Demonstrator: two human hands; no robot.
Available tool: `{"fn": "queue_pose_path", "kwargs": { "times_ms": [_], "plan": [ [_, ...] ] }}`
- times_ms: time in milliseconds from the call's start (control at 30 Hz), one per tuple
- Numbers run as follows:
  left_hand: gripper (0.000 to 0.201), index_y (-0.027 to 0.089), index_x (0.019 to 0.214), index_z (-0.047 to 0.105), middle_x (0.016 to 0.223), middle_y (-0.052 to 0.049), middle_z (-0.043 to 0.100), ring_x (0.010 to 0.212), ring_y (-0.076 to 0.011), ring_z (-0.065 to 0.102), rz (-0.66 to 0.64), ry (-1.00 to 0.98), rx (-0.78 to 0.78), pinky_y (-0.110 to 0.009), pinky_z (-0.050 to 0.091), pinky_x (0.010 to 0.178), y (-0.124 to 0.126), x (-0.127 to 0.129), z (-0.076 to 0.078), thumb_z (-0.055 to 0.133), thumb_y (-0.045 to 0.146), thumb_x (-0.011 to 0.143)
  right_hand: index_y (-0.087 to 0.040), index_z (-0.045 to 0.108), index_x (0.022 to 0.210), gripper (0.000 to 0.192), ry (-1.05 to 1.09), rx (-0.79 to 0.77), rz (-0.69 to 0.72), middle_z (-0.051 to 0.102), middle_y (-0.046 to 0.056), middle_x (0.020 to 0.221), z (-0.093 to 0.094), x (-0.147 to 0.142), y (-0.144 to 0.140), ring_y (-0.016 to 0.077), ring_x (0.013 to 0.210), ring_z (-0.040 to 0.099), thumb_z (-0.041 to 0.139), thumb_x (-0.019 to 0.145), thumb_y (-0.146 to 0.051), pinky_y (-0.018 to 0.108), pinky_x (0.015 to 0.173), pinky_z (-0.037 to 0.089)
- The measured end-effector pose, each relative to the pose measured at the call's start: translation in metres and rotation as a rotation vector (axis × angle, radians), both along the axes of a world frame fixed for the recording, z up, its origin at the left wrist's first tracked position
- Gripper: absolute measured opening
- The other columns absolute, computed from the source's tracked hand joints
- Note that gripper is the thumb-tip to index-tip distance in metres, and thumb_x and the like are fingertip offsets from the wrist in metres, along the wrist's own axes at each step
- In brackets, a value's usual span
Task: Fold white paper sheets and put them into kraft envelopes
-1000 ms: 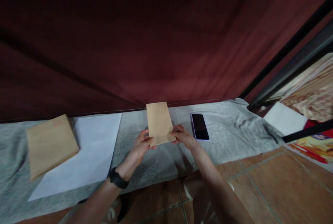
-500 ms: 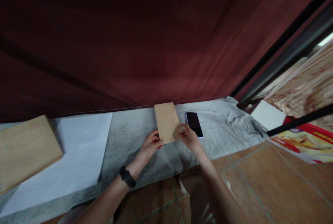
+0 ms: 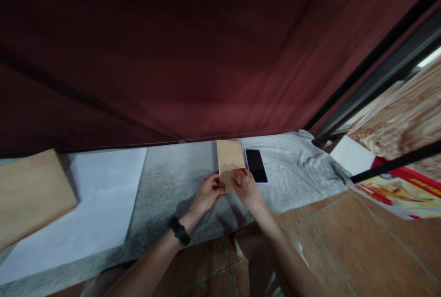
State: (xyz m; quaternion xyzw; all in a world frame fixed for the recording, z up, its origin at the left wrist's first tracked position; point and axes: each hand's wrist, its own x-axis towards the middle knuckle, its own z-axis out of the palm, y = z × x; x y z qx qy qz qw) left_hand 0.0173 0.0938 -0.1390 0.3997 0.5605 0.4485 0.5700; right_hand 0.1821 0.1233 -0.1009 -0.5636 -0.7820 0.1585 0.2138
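Near the bottom it's terracotta floor tiles [image 3: 344, 251]. Both hands are pinching the near end of a small brown envelope [image 3: 230, 161], left hand [image 3: 207, 192] and right hand [image 3: 245, 186], over the grey cloth [image 3: 172, 182]. A black phone [image 3: 256, 165] lies just beside it, and a dark red curtain [image 3: 193, 53] hangs behind.

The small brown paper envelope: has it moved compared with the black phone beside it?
Yes. The small brown paper envelope has shifted right, toward the black phone; a gap separated them earlier, now they nearly touch.
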Motion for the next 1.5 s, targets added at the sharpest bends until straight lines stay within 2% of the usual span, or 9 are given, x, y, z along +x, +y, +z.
{"fn": "queue_pose_path", "kwargs": {
  "times_ms": [167, 367, 567, 800, 967, 1067, 1200, 1333, 1500],
  "plan": [
    [0.062, 0.012, 0.13, 0.055, 0.061, 0.007, 0.063, 0.051, -0.0117, 0.056, 0.007, 0.077, 0.027, -0.022, 0.043, 0.051, -0.002, 0.001, -0.003, 0.063, 0.012, 0.069, -0.019, 0.071, 0.117, 0.026, -0.017, -0.018, 0.037, 0.071, 0.01, 0.118, -0.002, -0.013, -0.002, 0.0238, 0.114, 0.063, 0.058, 0.095, -0.015, 0.034, 0.1, 0.05],
    [0.058, 0.018, 0.127, 0.051, 0.06, 0.01, 0.059, 0.046, -0.0106, 0.054, 0.007, 0.139, 0.056, -0.02, 0.038, 0.047, -0.009, 0.005, 0.001, 0.068, 0.017, 0.072, -0.022, 0.072, 0.115, 0.026, -0.052, 0.017, 0.057, 0.07, 0.009, 0.12, -0.005, -0.019, -0.003, 0.0239, 0.116, 0.061, 0.053, 0.098, -0.015, 0.034, 0.101, 0.049],
    [0.047, 0.021, 0.118, 0.054, 0.059, 0.011, 0.057, 0.047, -0.0103, 0.055, -0.017, 0.223, 0.058, -0.019, 0.034, 0.046, -0.016, 0.006, 0.003, 0.063, 0.011, 0.073, -0.021, 0.071, 0.118, 0.029, -0.067, 0.035, 0.068, 0.07, 0.01, 0.121, -0.01, -0.019, 0.0, 0.0238, 0.115, 0.061, 0.05, 0.099, -0.015, 0.034, 0.101, 0.048],
    [0.046, 0.019, 0.118, 0.059, 0.061, 0.009, 0.058, 0.05, -0.0112, 0.057, -0.049, 0.29, 0.047, -0.021, 0.037, 0.049, -0.014, 0.006, 0.009, 0.061, 0.008, 0.073, -0.02, 0.071, 0.117, 0.033, -0.06, 0.06, 0.083, 0.072, 0.01, 0.12, -0.01, -0.02, 0.003, 0.0245, 0.112, 0.063, 0.046, 0.098, -0.011, 0.039, 0.103, 0.049],
    [0.044, 0.018, 0.12, 0.06, 0.064, 0.007, 0.061, 0.054, -0.0123, 0.058, -0.07, 0.352, 0.038, -0.022, 0.039, 0.052, -0.015, 0.007, 0.013, 0.06, 0.008, 0.076, -0.02, 0.071, 0.117, 0.032, -0.087, 0.055, 0.107, 0.071, 0.011, 0.123, -0.007, -0.022, 0.004, 0.0242, 0.115, 0.061, 0.045, 0.1, -0.012, 0.037, 0.101, 0.049],
    [0.042, 0.018, 0.118, 0.062, 0.072, 0.002, 0.067, 0.063, -0.0148, 0.063, -0.064, 0.447, 0.099, -0.024, 0.044, 0.059, -0.016, 0.008, 0.013, 0.061, 0.006, 0.077, -0.02, 0.071, 0.118, 0.034, -0.085, 0.037, 0.125, 0.07, 0.011, 0.125, -0.006, -0.021, 0.004, 0.0243, 0.118, 0.06, 0.046, 0.098, -0.01, 0.036, 0.101, 0.049],
    [0.037, 0.019, 0.112, 0.065, 0.094, -0.006, 0.075, 0.085, -0.0202, 0.07, -0.096, 0.59, 0.172, -0.029, 0.052, 0.076, -0.02, 0.01, 0.013, 0.057, 0.002, 0.079, -0.02, 0.072, 0.116, 0.036, -0.082, -0.026, 0.121, 0.07, 0.01, 0.125, -0.008, -0.018, 0.006, 0.0235, 0.118, 0.06, 0.047, 0.093, -0.007, 0.034, 0.103, 0.047],
    [0.032, 0.018, 0.111, 0.066, 0.106, -0.012, 0.073, 0.096, -0.0252, 0.071, -0.196, 0.839, 0.242, -0.035, 0.054, 0.087, -0.029, 0.013, 0.016, 0.051, 0.004, 0.087, -0.02, 0.071, 0.119, 0.038, -0.082, -0.042, 0.117, 0.069, 0.01, 0.125, -0.012, -0.016, 0.007, 0.0237, 0.118, 0.061, 0.046, 0.093, -0.008, 0.036, 0.102, 0.048],
    [0.038, 0.016, 0.119, 0.064, 0.122, -0.016, 0.068, 0.112, -0.0268, 0.067, -0.366, 1.139, 0.477, -0.038, 0.054, 0.094, -0.044, 0.018, 0.019, 0.041, 0.002, 0.092, -0.018, 0.071, 0.121, 0.04, -0.069, -0.046, 0.12, 0.068, 0.012, 0.125, -0.015, -0.012, 0.01, 0.0254, 0.119, 0.061, 0.044, 0.094, -0.009, 0.038, 0.105, 0.048]
  ]
}}
